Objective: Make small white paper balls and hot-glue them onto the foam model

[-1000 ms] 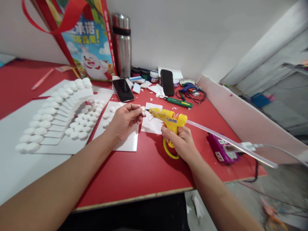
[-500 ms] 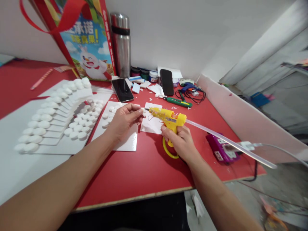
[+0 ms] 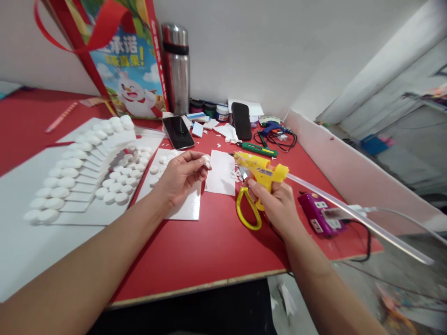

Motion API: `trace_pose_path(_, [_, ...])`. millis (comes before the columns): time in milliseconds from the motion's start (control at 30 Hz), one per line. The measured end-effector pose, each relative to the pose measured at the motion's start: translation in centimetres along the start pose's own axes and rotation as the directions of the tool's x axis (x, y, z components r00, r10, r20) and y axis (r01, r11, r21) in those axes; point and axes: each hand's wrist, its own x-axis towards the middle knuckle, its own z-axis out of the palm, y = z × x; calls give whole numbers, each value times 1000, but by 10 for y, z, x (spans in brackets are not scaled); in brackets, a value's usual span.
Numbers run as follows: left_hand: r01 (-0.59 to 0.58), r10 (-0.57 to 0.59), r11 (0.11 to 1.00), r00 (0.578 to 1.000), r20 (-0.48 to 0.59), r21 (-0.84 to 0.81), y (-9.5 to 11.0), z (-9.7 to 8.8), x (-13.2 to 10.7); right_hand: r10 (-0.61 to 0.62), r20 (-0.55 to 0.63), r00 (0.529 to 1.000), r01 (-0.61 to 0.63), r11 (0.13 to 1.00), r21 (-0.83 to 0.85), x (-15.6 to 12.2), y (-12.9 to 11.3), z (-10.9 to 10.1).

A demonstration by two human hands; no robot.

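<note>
Between thumb and fingers, my left hand (image 3: 183, 174) pinches a small white piece (image 3: 206, 161); its exact kind is hard to make out. My right hand (image 3: 274, 202) is wrapped round the handle of a yellow hot glue gun (image 3: 260, 168), whose nozzle points left. A long clear glue stick (image 3: 363, 218) sticks out of its back. Below the gun lie yellow-handled scissors (image 3: 248, 209), partly hidden by it. A white sheet of paper (image 3: 220, 179) lies between my hands. Under my left hand is a white board (image 3: 185, 211) carrying several round white pieces (image 3: 153, 170).
On the left, rows of white discs (image 3: 113, 186) rest on white boards (image 3: 75, 244). Phones (image 3: 178, 131), a green cutter (image 3: 258, 149), a steel flask (image 3: 176, 70) and a gift bag (image 3: 129, 70) stand or lie behind. A purple power strip (image 3: 319, 214) sits at right.
My right hand has drawn the glue gun rightward, away from the white piece in my left hand. More of the scissors and paper now shows. My left hand has barely moved.
</note>
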Motion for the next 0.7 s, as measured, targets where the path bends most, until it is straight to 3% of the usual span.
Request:
trace_pose_path(167, [103,-97,993,990,102,-56,3,2,-2,8,-236,972,-65,970,-233,15,23,-40])
trace_pose_path(233, [124,-115,991,982,153,-52,3,4,-3,22,-270,962,-113,939,-326,21,34,-51])
trace_pose_path(433, [171,-155,984,958,240,-44,3,3,-7,33,-250,968,-190,748,-636,26,45,-58])
trace_pose_path(700, [191,-163,979,942,294,-66,3,6,-11,66,-202,977,-197,636,-746,18,41,-61])
